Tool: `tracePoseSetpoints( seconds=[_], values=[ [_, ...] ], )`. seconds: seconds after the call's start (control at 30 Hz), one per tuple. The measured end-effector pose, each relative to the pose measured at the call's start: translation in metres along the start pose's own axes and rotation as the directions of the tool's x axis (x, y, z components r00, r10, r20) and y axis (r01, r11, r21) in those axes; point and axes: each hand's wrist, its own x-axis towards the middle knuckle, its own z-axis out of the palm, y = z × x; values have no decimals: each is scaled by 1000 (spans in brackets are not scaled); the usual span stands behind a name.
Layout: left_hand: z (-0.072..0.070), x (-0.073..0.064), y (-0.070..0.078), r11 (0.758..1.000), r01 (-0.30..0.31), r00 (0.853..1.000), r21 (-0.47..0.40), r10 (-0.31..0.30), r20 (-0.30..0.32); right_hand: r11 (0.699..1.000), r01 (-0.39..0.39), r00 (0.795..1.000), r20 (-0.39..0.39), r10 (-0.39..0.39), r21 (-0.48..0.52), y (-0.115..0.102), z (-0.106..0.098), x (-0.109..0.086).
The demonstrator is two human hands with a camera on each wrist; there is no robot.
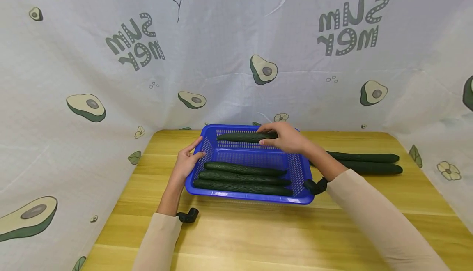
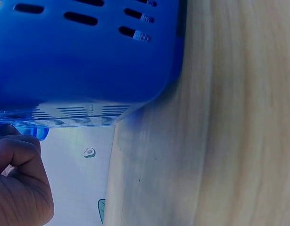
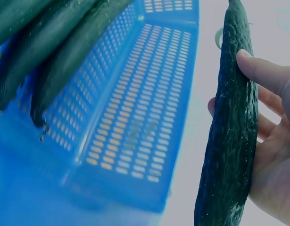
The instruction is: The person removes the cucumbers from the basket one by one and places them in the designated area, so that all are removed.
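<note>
My right hand [image 1: 286, 138] grips a dark green cucumber [image 1: 240, 137] above the far side of a blue plastic basket [image 1: 251, 198]. In the right wrist view, the thumb and fingers wrap around that cucumber [image 3: 232, 117], which is held up beside the basket wall. Three more cucumbers [image 1: 242, 176] lie side by side along the basket's near side. At the basket's left rim is my left hand [image 1: 184, 162], its thumb over the inside and its fingers along the outside, holding the edge. The left wrist view shows the basket's outer wall [image 2: 88, 66] close up, with part of the hand [image 2: 22, 183] below it.
Two cucumbers [image 1: 369, 167] rest on the wooden table [image 1: 258, 238] to the right of the basket, partly behind the right forearm. A white curtain [image 1: 221, 57] printed with avocados hangs behind the table and along its sides.
</note>
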Motion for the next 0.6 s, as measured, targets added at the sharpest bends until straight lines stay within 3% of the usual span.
tracePoseSetpoints(
  seconds=[0.27, 0.6],
  values=[
    [0, -1, 0, 1000, -2, 1000, 11, 2, -2, 1000, 22, 999, -38, -23, -8, 12, -18, -24],
    [0, -3, 4, 1000, 30, 1000, 3, -30, -3, 999, -17, 998, -56, 15, -40, 27, -33, -58]
  ],
)
